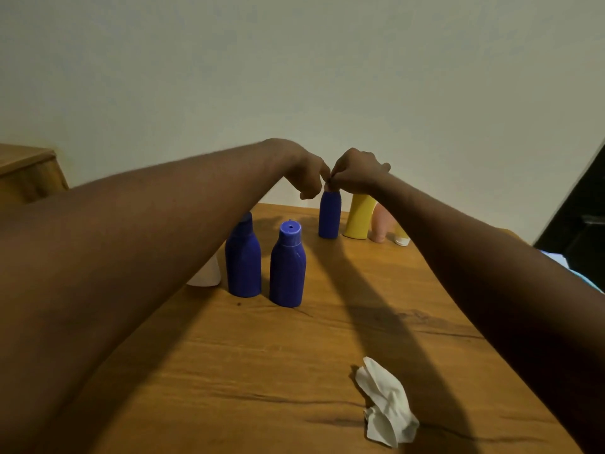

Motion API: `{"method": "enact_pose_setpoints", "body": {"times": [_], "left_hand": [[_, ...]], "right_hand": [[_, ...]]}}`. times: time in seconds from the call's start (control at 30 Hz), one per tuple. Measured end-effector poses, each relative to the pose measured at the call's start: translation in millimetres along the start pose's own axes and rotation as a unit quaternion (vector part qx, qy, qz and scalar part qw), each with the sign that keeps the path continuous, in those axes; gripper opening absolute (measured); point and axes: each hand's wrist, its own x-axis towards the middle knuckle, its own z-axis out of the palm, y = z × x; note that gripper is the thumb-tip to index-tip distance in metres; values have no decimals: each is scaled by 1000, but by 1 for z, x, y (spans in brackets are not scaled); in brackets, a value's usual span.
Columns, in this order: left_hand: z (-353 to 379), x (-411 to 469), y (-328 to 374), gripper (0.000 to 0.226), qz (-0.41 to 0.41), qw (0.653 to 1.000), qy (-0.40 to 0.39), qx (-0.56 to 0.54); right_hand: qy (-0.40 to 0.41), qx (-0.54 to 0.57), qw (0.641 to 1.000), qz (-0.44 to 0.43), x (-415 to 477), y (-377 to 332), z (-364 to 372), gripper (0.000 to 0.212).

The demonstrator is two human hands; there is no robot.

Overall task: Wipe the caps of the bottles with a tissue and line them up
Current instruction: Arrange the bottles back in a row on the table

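reaching across the table (229,371), right hand (355,173) pinches the upright far blue bottle (329,214) at its cap, left hand (307,176) curled alongside, grip unclear; tissue (386,404) lies back near the body, nearer the right arm.

1. Both bare arms stretched forward over the wooden table (262,371), and the left hand (309,173) and right hand (357,173) met above the far blue bottle (329,214).
2. The right hand's curled fingers pinched that bottle's top, hiding the cap. The left hand's fingers curled just beside it, their grip unclear.
3. To its right stood a yellow bottle (360,217), a pink tube (381,226) and a small yellow item (402,239), close together.
4. Nearer, a left blue bottle (243,260) and a middle blue bottle (287,270) stood upright side by side. A white bottle (208,273) was partly hidden behind the left forearm.
5. A crumpled white tissue (386,404) lay near the table's front, well apart from the bottles.
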Motion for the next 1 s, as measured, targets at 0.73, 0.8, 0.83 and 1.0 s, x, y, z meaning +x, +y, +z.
{"method": "enact_pose_setpoints", "body": {"times": [0.73,0.8,0.83,1.0], "left_hand": [[-19,-58,-12,54,21,995,71,-60],[-21,-75,-14,40,31,994,81,-66],[-21,-84,-16,34,34,994,83,-67],[-10,-123,-21,20,32,994,91,-59]], "right_hand": [[55,75,991,-92,-55,-12,-37,36],[32,122,985,-118,-76,-24,-48,31],[17,142,981,-128,-86,-30,-52,30],[-56,188,969,-150,-144,-51,-45,30]]}}
